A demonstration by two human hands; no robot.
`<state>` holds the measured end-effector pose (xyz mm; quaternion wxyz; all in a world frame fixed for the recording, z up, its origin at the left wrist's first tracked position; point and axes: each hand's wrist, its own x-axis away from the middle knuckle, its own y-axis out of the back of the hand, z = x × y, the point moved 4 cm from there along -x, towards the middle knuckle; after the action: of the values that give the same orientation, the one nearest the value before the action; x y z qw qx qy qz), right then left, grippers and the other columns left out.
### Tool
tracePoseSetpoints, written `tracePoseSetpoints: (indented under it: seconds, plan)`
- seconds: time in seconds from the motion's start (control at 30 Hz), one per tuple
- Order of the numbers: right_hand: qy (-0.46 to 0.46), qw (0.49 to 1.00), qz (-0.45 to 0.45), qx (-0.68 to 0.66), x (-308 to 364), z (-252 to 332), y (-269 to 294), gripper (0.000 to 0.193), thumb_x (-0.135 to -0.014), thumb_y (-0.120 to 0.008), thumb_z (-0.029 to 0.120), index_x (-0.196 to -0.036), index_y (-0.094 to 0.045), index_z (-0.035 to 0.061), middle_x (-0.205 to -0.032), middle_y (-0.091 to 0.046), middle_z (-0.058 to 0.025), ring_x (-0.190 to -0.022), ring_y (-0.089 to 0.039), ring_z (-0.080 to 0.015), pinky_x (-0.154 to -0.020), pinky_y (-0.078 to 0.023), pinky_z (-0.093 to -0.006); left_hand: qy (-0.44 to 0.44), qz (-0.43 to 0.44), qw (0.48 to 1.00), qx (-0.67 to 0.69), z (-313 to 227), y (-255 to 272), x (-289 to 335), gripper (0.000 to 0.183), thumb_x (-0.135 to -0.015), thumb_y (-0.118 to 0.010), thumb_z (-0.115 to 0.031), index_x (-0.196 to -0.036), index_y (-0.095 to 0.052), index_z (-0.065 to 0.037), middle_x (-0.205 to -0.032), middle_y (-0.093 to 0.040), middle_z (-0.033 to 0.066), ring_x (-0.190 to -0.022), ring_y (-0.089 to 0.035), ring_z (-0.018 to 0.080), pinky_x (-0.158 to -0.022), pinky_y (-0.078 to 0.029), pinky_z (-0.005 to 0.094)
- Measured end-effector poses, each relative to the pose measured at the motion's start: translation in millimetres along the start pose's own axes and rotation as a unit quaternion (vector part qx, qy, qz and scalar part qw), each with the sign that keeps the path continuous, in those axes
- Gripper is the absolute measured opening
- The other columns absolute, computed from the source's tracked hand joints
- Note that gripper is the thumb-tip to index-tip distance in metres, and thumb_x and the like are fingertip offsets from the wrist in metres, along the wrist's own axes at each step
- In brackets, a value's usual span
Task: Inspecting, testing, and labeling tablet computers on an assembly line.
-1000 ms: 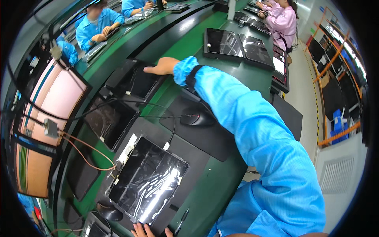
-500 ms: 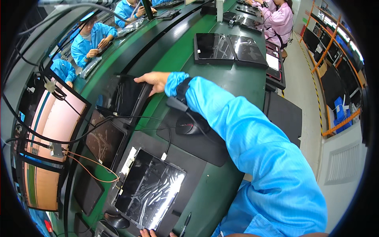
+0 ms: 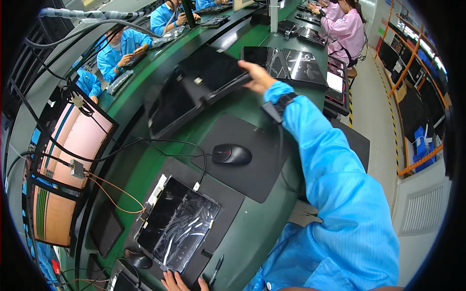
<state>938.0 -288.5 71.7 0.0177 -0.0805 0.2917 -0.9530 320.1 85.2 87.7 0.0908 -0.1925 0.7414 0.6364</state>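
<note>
My right hand (image 3: 257, 77) is closed on the far right edge of a black two-section tray (image 3: 213, 92), which is blurred by motion and slightly tilted. The tray's left part hangs over the green bench beside the dark conveyor track. In front of me lies a film-covered black display panel (image 3: 182, 220) on a grey mat, with a cable plugged in along its side. My left hand (image 3: 179, 282) shows only its fingers at the lower edge. They are spread at the panel's near edge and hold nothing visible; whether they touch it I cannot tell.
A black mouse (image 3: 232, 154) sits on a dark mouse pad (image 3: 252, 182). A pen (image 3: 217, 269) lies near the front edge. Two black trays with shiny panels (image 3: 303, 68) stand farther along. Monitors (image 3: 73, 138) and loose cables line the left; co-workers sit across and beyond.
My right hand has moved right and away from me, carrying the black two-section tray off the conveyor side. My left hand's fingers have spread slightly at the panel's near edge.
</note>
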Motion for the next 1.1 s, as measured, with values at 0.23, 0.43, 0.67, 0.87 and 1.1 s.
tracePoseSetpoints:
  seconds: [0.23, 0.43, 0.67, 0.87, 1.1]
  plan:
    - [0.147, 0.977, -0.157, -0.003, 60, 127, 164, 0.024, -0.101, -0.062, 0.033, -0.116, -0.065, 0.0150, -0.115, -0.070, -0.0058, -0.107, -0.066, -0.0246, -0.098, -0.052, -0.0535, -0.001, 0.019, 1.000, 0.017, -5, 2, -1, 0.066, -0.092, -0.067, -0.037, -0.141, -0.053, 0.005, -0.145, -0.051, 0.0298, -0.137, -0.045, 0.0487, -0.118, -0.030, 0.0602]
    - [0.143, 0.961, -0.238, -0.008, 93, 154, 231, 0.033, -0.102, -0.062, 0.036, -0.124, -0.063, 0.0111, -0.120, -0.069, -0.0062, -0.114, -0.065, -0.0241, -0.102, -0.051, -0.0500, 0.011, 0.021, 0.999, 0.022, -7, 7, 0, 0.061, -0.102, -0.052, -0.042, -0.141, -0.053, 0.006, -0.145, -0.051, 0.0294, -0.137, -0.044, 0.0490, -0.119, -0.027, 0.0595]
    - [0.062, 0.709, -0.452, 0.538, 83, 184, 316, 0.078, -0.093, -0.056, 0.065, -0.130, -0.066, -0.0023, -0.136, -0.061, -0.0264, -0.122, -0.061, -0.0446, -0.106, -0.047, -0.0517, -0.006, 0.013, 1.000, 0.009, -12, 1, -4, 0.060, -0.103, -0.052, -0.040, -0.142, -0.053, 0.005, -0.146, -0.051, 0.0290, -0.137, -0.044, 0.0483, -0.119, -0.029, 0.0591]
    - [0.052, 0.734, -0.344, 0.583, 83, 167, 286, 0.094, -0.085, -0.055, 0.076, -0.123, -0.067, -0.0088, -0.130, -0.063, -0.0321, -0.124, -0.060, -0.0428, -0.109, -0.042, -0.0414, -0.014, 0.009, 1.000, -0.012, -11, 4, 3, 0.058, -0.101, -0.057, -0.036, -0.141, -0.053, 0.005, -0.147, -0.051, 0.0293, -0.137, -0.045, 0.0499, -0.118, -0.029, 0.0590]
    - [0.014, 0.861, -0.307, 0.405, 93, 149, 302, 0.078, -0.077, -0.077, 0.063, -0.120, -0.072, -0.0023, -0.120, -0.072, -0.0172, -0.110, -0.067, -0.0312, -0.094, -0.049, -0.0371, 0.013, 0.012, 1.000, -0.017, -10, 0, 3, 0.057, -0.099, -0.061, -0.034, -0.141, -0.054, 0.004, -0.147, -0.051, 0.0277, -0.137, -0.044, 0.0492, -0.118, -0.030, 0.0576]
